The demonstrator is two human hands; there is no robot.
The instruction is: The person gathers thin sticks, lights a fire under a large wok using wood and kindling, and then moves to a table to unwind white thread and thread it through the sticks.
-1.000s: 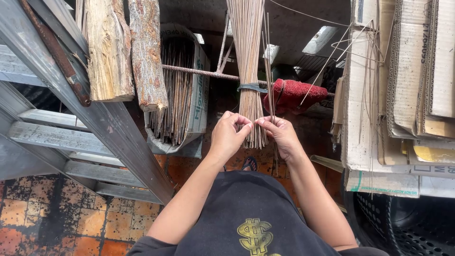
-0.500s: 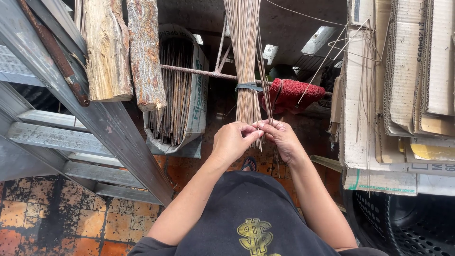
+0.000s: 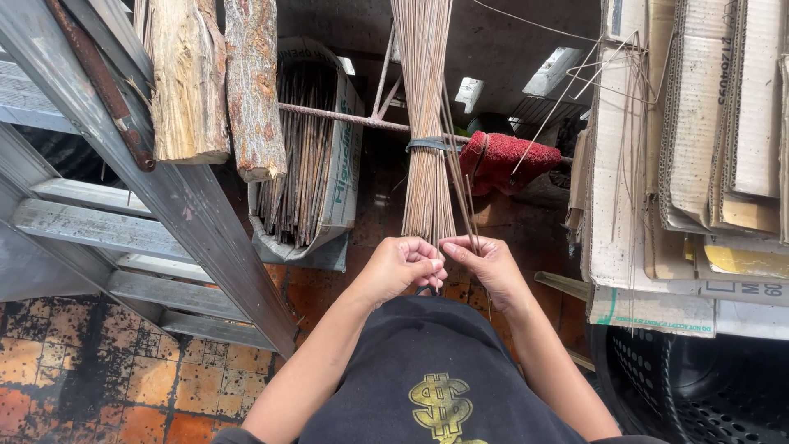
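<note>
Watching through the head camera, I am seeing both hands working at the lower end of the tied stick bundle (image 3: pixel 426 123), which is standing upright just in front of the body, bound by a dark band (image 3: pixel 429 145) partway up. My left hand (image 3: pixel 400 267) is curled closed, fingertips pinched together right below the bundle's foot; what it is pinching I cannot tell for sure. My right hand (image 3: pixel 485 265) is pinching a few loose thin sticks (image 3: pixel 460 193) that are leaning beside the bundle on its right.

I am judging the risks like this: the loose sticks are thin and long, so too hard a pinch or a sideways tug is likely snapping them. They are also crossing the bundle, so they may be snagging on the band. The bundle itself is looking unsupported at the foot, and a pull could be tipping it toward the red cloth (image 3: pixel 509 158) behind it or the cardboard stack (image 3: pixel 699 148) to its right.
</note>
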